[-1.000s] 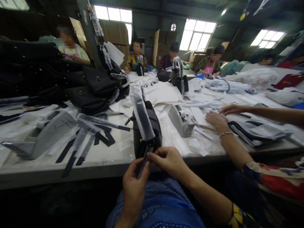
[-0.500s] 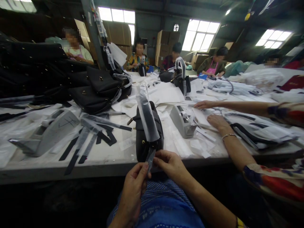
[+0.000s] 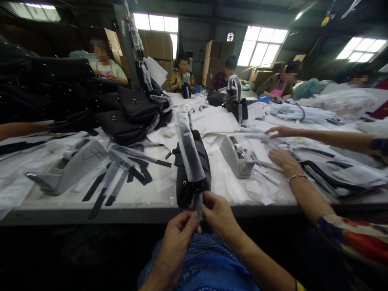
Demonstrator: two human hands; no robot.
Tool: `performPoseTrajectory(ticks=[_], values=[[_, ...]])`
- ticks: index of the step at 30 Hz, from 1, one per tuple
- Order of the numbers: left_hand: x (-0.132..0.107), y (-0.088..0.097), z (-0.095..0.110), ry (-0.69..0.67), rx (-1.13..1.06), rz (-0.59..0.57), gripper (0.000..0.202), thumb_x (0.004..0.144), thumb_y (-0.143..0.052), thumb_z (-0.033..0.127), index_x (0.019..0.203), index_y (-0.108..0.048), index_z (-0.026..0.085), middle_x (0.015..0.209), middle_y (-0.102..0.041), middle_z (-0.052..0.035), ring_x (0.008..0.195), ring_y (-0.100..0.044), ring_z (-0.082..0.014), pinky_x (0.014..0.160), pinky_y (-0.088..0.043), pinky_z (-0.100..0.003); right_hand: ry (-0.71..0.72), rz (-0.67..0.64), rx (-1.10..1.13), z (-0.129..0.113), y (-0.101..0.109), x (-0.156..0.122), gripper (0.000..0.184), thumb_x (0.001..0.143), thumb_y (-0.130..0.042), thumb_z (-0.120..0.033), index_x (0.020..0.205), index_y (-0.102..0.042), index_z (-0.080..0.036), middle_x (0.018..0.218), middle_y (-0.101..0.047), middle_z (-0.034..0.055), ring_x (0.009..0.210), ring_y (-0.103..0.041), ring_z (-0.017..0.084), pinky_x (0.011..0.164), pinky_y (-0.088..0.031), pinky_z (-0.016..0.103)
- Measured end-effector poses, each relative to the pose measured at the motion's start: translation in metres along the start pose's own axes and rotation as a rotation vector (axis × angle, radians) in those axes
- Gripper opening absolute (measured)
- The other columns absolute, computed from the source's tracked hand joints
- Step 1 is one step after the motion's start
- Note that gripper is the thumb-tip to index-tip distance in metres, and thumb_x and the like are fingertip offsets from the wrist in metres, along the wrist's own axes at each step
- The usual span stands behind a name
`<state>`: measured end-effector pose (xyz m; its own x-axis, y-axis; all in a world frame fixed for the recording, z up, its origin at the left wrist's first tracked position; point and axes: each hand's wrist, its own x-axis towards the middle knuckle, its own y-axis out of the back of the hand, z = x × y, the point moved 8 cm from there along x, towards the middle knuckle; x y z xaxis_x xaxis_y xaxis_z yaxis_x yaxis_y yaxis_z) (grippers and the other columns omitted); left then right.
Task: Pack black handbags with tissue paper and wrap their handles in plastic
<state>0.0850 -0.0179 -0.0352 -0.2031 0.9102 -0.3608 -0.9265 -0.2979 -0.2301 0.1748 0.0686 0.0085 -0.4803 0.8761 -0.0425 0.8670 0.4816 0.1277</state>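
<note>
A black handbag [image 3: 184, 178] stands at the table's front edge. Its handle [image 3: 190, 153] is wrapped in clear plastic film and arches up over the bag. From a fitting at the handle's near end hangs a narrow strap [image 3: 197, 205], also covered in film. My left hand [image 3: 183, 230] is closed, pinching the lower end of this strap between thumb and fingers. Just above, my right hand [image 3: 216, 208] is closed too, its thumb and fingertips gripping the strap's right side. The fingertips of both hands nearly meet; the strap's lower tip is partly hidden behind them.
Film-wrapped black straps [image 3: 121, 165] lie to the left, beside a grey tape dispenser [image 3: 72, 163]. Another tape dispenser [image 3: 238, 155] stands right of the bag. Black bags [image 3: 130, 109] are piled at left. A co-worker's hands [image 3: 285, 159] rest among papers at right; another person's arm [image 3: 22, 129] reaches in from the left.
The view has shifted slightly, moving the scene right. The strap hangs more upright between my hands, which still grip it. An arm has entered at the far left; the right-hand co-worker's far hand has moved right.
</note>
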Motion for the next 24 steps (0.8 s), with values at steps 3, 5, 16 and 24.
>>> performPoseTrajectory(ticks=[3,5,16,24], values=[[-0.002,-0.006,0.0,-0.004,-0.011,-0.01,0.05,0.08,-0.066,0.063,0.068,-0.059,0.015,0.054,-0.036,0.0066,0.047,-0.02,-0.0051,0.044,-0.012,-0.022,-0.039,0.004,-0.018,0.002,0.0,0.0,0.014,0.078,-0.072,-0.029,0.082,-0.072,-0.016,0.078,-0.073,0.0048,0.07,-0.068,0.019,0.063,-0.052,0.026],[-0.002,-0.008,0.0,-0.013,-0.03,-0.003,0.049,0.08,-0.066,0.063,0.068,-0.06,0.015,0.056,-0.038,0.0059,0.048,-0.02,-0.0053,0.044,-0.013,-0.022,-0.019,-0.008,-0.035,-0.001,0.0,0.0,0.013,0.077,-0.072,-0.029,0.082,-0.073,-0.017,0.081,-0.074,0.0055,0.074,-0.068,0.02,0.066,-0.053,0.028],[0.003,0.0,0.002,-0.125,-0.086,0.103,0.041,0.081,-0.069,0.055,0.07,-0.063,0.017,0.062,-0.049,0.0019,0.057,-0.041,-0.0096,0.054,-0.035,-0.02,-0.314,-0.579,0.493,-0.004,-0.029,-0.014,0.045,0.067,-0.078,-0.016,0.112,-0.072,-0.017,0.111,-0.071,0.0075,0.087,-0.065,0.015,0.078,-0.049,0.024],[0.005,0.0,0.004,-0.203,-0.066,0.107,0.038,0.086,-0.064,0.054,0.078,-0.067,0.017,0.074,-0.061,-0.0021,0.074,-0.054,-0.0168,0.075,-0.045,-0.027,-0.093,-0.293,0.177,-0.006,-0.02,-0.007,0.039,0.089,-0.067,-0.048,0.11,-0.071,-0.016,0.108,-0.073,0.011,0.094,-0.069,0.022,0.088,-0.055,0.036]])
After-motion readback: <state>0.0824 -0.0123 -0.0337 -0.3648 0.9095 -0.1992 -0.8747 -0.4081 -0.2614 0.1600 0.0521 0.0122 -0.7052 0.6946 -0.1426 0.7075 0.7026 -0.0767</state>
